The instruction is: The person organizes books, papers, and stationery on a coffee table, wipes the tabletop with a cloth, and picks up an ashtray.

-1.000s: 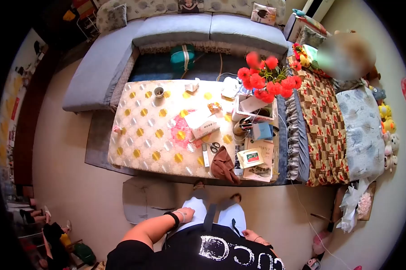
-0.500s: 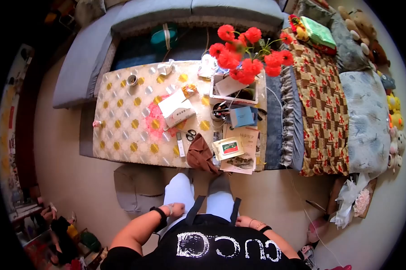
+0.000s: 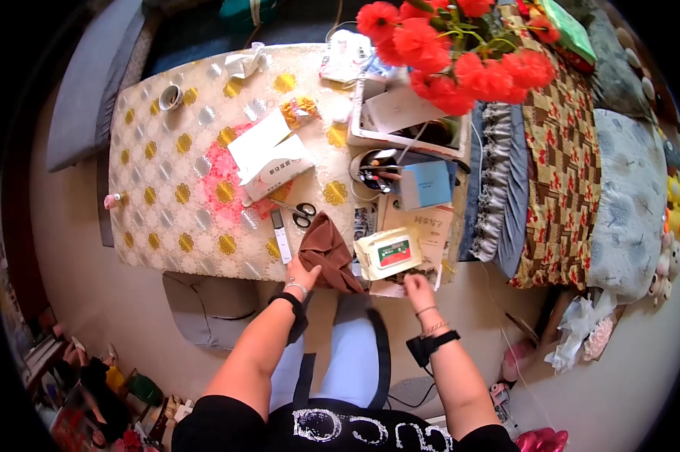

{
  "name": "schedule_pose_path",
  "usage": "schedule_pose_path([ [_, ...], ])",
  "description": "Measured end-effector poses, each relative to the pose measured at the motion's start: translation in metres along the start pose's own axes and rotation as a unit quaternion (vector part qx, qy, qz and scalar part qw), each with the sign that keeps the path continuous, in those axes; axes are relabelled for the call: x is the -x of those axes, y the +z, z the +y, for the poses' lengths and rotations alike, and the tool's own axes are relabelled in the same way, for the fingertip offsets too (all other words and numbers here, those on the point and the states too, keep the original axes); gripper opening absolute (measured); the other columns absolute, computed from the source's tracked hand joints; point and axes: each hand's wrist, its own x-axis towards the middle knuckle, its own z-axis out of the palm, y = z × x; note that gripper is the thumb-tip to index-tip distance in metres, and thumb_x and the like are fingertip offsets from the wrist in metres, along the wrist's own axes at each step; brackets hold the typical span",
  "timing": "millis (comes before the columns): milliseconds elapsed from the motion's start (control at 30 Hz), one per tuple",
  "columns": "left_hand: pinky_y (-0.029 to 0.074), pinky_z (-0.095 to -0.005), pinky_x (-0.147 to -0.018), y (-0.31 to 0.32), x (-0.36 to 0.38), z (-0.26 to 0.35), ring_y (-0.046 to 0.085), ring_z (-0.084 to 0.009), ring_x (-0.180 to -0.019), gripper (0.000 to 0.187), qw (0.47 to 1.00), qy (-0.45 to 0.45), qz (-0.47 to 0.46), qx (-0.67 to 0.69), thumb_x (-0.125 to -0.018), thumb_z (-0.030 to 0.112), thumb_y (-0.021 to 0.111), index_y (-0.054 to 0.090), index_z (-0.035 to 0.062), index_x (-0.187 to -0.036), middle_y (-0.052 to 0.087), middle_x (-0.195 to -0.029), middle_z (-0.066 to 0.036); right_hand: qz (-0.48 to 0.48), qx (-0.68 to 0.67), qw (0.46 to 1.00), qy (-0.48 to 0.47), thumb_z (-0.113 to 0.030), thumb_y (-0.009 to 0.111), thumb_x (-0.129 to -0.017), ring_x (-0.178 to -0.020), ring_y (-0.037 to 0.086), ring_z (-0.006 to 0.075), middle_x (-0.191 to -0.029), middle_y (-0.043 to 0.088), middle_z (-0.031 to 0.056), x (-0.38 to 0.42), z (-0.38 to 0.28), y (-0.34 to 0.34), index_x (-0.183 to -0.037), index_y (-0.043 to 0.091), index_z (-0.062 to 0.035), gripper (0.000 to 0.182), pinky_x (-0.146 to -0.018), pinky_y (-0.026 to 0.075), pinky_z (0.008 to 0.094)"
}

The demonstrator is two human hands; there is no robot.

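My left hand [image 3: 302, 276] grips the lower left edge of a folded brown cloth [image 3: 327, 252], its thumb lying over the fabric. My right hand [image 3: 418, 292] hovers at the table's front edge with its fingers curled in and nothing visible in them. Just above it lies a pack of wet wipes [image 3: 388, 254] with a green and red label. The pack rests on booklets [image 3: 429, 224]. Left of the cloth are a white stick-shaped object [image 3: 281, 236] and black-handled scissors [image 3: 304, 215].
A tissue box [image 3: 278, 171] and a cup [image 3: 170, 97] stand on the patterned table [image 3: 159, 226]. A pen holder [image 3: 377, 170], a blue box [image 3: 426, 184], a white bin [image 3: 364, 138] and red flowers [image 3: 423, 47] are at right. A grey stool [image 3: 204, 313] sits below the table.
Both hands have risen from my lap to the table's front edge. My left hand has taken hold of the brown cloth; my right has come near the wipes. The view has moved closer.
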Motion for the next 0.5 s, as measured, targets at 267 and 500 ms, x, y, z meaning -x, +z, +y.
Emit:
schedule_pose_path([
  [267, 0.035, -0.0409, -0.091, 0.005, 0.0, 0.026, 0.04, -0.0374, -0.107, 0.053, 0.996, -0.089, 0.024, 0.001, -0.067, 0.021, 0.066, 0.04, 0.0012, -0.109, 0.044, -0.113, -0.02, -0.092, -0.352, 0.881, 0.303, -0.049, 0.055, -0.077, -0.072, 0.059, 0.0133, -0.085, 0.06, 0.003, -0.023, -0.071, 0.011, -0.102, 0.052, -0.0084, 0.047, -0.056, 0.047, 0.0212],
  [500, 0.034, -0.0401, -0.09, 0.001, 0.029, 0.009, 0.038, -0.0387, -0.103, 0.046, 0.991, 0.09, 0.028, 0.093, -0.06, 0.015, 0.062, 0.045, 0.0005, -0.101, 0.041, -0.107, -0.022, -0.05, -0.434, 0.849, 0.296, -0.043, 0.061, -0.075, -0.083, 0.058, 0.0146, -0.094, 0.059, 0.0014, -0.022, -0.069, 0.019, -0.107, 0.049, -0.014, 0.045, -0.074, 0.048, 0.0286],
])
